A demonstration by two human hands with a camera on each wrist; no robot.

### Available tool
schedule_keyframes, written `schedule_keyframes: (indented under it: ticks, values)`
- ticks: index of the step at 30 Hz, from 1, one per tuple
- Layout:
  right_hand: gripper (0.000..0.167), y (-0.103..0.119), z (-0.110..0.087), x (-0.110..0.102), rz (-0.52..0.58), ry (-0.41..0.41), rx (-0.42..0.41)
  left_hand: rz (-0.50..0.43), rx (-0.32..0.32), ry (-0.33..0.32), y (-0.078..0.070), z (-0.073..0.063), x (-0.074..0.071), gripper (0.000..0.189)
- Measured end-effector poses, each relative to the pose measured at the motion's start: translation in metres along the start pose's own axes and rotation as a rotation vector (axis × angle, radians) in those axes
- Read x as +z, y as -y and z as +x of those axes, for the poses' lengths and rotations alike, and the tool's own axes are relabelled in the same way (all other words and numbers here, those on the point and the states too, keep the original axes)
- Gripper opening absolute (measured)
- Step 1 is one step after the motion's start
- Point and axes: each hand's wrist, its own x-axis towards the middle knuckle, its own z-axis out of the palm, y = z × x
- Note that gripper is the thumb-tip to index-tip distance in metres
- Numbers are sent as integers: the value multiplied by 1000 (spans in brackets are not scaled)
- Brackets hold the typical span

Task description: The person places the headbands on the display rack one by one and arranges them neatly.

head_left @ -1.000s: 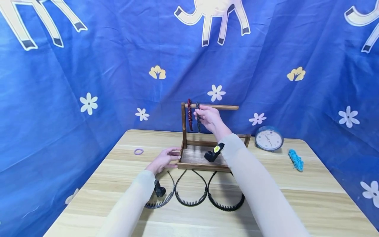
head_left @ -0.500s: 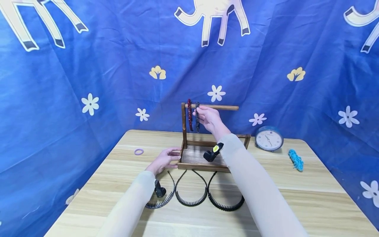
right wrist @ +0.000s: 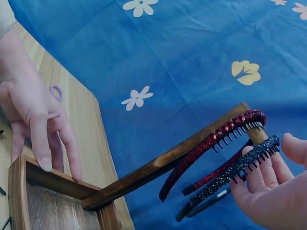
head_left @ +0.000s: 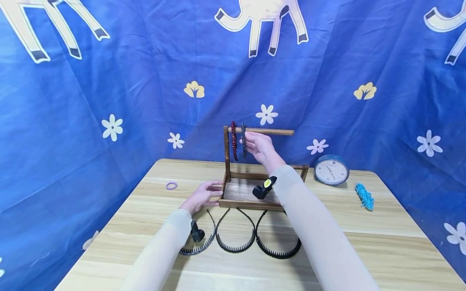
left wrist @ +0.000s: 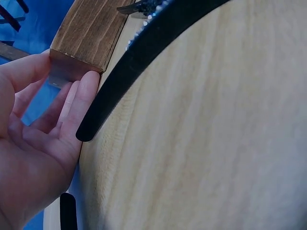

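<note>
A brown wooden rack (head_left: 261, 205) with an upright post and a horizontal bar (head_left: 276, 132) stands on the table. My left hand (head_left: 201, 197) rests extended fingers against the left side of its tray; the left wrist view shows fingertips at a corner of the wood. On the bar hang a red sparkly headband (head_left: 234, 141) and, to its right, a dark blue-grey glittery headband (right wrist: 240, 165). My right hand (head_left: 261, 147) is at this dark headband, its fingers behind the teeth. The thumb stands off from the band in the right wrist view.
Three toothed headbands lie before the rack: a glittery one (head_left: 198, 251), a thin black one (head_left: 234, 250) and a thicker black one (head_left: 278, 255), partly behind the right sleeve. A purple ring (head_left: 171, 186) lies left. A clock (head_left: 331, 170) and a turquoise bundle (head_left: 364, 197) are right.
The dark headband has shifted slightly up on the bar, and the right thumb has drawn a little right, off the band. The left hand stays at the tray.
</note>
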Motion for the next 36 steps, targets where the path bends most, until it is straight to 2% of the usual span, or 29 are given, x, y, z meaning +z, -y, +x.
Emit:
schedule_keyframes:
  ticks: [6, 12, 22, 27, 33, 36]
  values:
    - [36, 4, -2, -18, -78, -14, -26, -1, 3, 3, -1, 3, 0, 52]
    - [30, 9, -11, -45, -133, -5, -41, 6, 7, 5, 0, 3, -2, 52]
    - [25, -1, -46, -91, -213, 88, -34, 15, 21, 18, 3, 3, -1, 53]
    - [22, -11, -63, -113, -185, 112, -67, 14, 23, 10, 3, 3, -1, 53]
    - [38, -19, -81, -137, -186, 163, -103, 4, 21, 13, 5, 4, -2, 53]
    - [37, -23, -90, -149, -206, 165, -117, -1, 19, 17, 6, 5, -3, 53]
